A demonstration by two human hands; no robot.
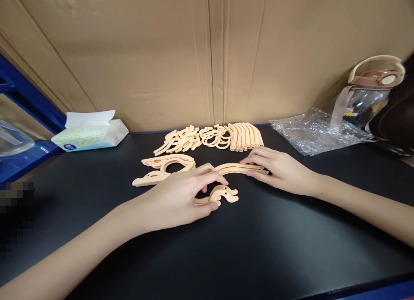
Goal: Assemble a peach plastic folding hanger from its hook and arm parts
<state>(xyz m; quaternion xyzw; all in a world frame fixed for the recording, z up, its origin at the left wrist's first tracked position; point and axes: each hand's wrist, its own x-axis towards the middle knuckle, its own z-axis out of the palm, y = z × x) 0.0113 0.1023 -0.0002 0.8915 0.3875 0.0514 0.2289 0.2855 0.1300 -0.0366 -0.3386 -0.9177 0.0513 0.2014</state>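
Observation:
My left hand (181, 194) is closed around a beige hook-shaped piece (230, 195), its thumb and index finger at the piece's sides. Part of this piece is hidden by the fingers. Just behind it lie two long curved beige arms (237, 167) with small end holes, side by side. Their right ends are between the thumb and fingers of my right hand (281, 170). To the left, partly behind my left hand, more beige pieces (152, 178) are stacked, with a ring-shaped opening among them.
Along the back lie a row of curved arms (246, 135), several ring-like pieces (215, 138) and a heap of hooks (181, 140). A tissue pack (90, 134) is at the left; a clear plastic bag (317, 132) and a bottle (371, 97) stand right. Cardboard (161, 54) rises behind.

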